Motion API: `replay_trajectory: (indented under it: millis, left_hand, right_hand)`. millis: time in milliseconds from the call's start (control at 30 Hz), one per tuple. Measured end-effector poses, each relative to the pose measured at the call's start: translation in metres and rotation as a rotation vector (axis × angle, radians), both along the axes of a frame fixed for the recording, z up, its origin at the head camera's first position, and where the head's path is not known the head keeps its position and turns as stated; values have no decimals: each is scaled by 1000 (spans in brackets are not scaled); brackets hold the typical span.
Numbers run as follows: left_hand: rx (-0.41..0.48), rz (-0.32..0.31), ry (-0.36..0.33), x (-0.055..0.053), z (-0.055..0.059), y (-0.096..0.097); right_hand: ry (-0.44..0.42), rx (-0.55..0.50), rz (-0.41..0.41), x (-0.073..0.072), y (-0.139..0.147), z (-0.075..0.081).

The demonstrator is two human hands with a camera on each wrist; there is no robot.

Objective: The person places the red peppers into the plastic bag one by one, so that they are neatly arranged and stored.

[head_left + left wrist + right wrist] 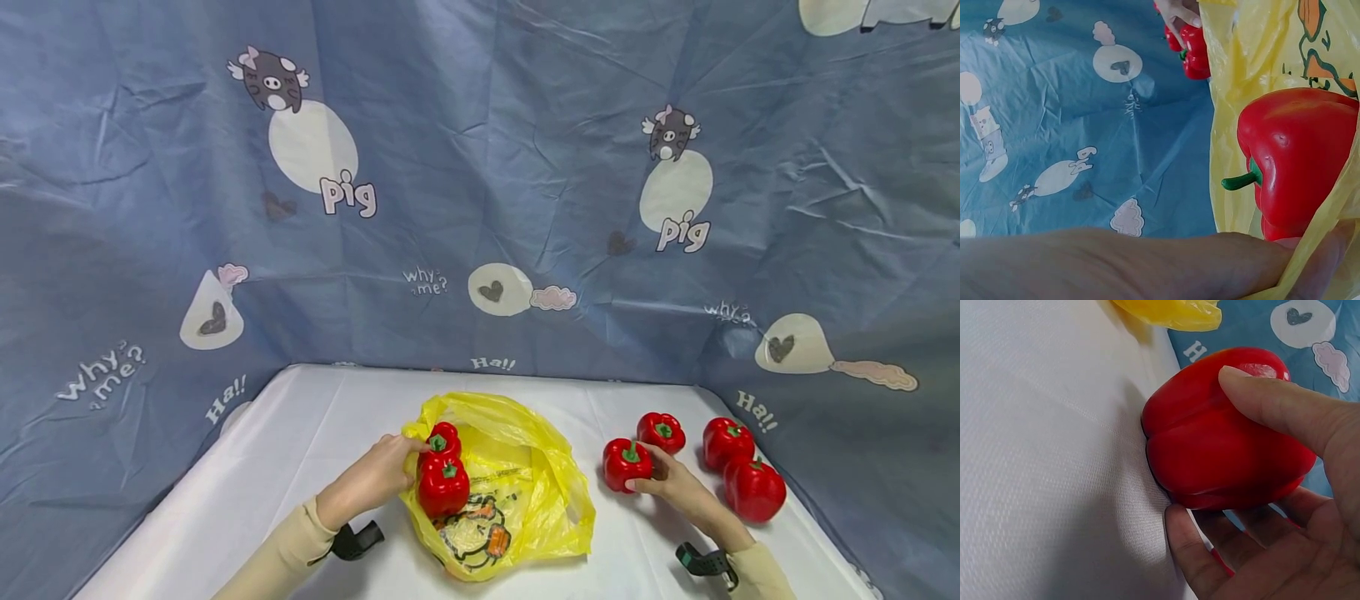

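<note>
In the head view, the left hand grips the left edge of a yellow plastic bag, which lies open on the white tabletop. Inside, near that edge, sit a front bell pepper and a rear bell pepper, both red. Right of the bag, the right hand holds another red bell pepper, its green stem up. One more bell pepper is just behind it; a pair of bell peppers lies farther right. A blue printed cloth hangs behind.

In the left wrist view, bag film crosses the left thumb beside an enclosed pepper; how the remaining fingers lie I cannot tell.

In the right wrist view, the thumb presses one side of the held pepper, with spread fingers against the other. Whether it touches the tabletop is unclear.
</note>
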State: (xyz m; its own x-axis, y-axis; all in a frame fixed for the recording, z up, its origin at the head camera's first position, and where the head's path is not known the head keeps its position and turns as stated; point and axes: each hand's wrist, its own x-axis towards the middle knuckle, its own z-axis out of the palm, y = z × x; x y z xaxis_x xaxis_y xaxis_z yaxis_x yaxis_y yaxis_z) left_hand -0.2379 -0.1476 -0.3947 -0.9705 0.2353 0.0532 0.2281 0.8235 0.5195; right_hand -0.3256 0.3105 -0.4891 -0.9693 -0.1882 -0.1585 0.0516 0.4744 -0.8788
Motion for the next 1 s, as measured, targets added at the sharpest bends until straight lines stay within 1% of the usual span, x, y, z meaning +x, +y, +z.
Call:
replay_trajectory:
  millis: [200, 333, 533, 667, 833, 1000]
  left_hand:
    - [8, -14, 31, -1, 4, 0]
    - [-4, -8, 39, -1, 5, 0]
    - [-6, -1, 10, 1, 3, 1]
    - [5, 3, -5, 1, 2, 1]
    - [1, 7, -3, 0, 2, 1]
    - [-2, 12, -9, 1, 2, 1]
  right_hand:
    - [-35, 31, -3, -4, 4, 2]
    - [-59, 42, 6, -3, 7, 3]
    - [-92, 30, 45, 1, 9, 2]
    - [-87, 4, 55, 0, 10, 1]
    - [-63, 2, 62, -1, 10, 1]
    - [-64, 8, 44, -1, 8, -2]
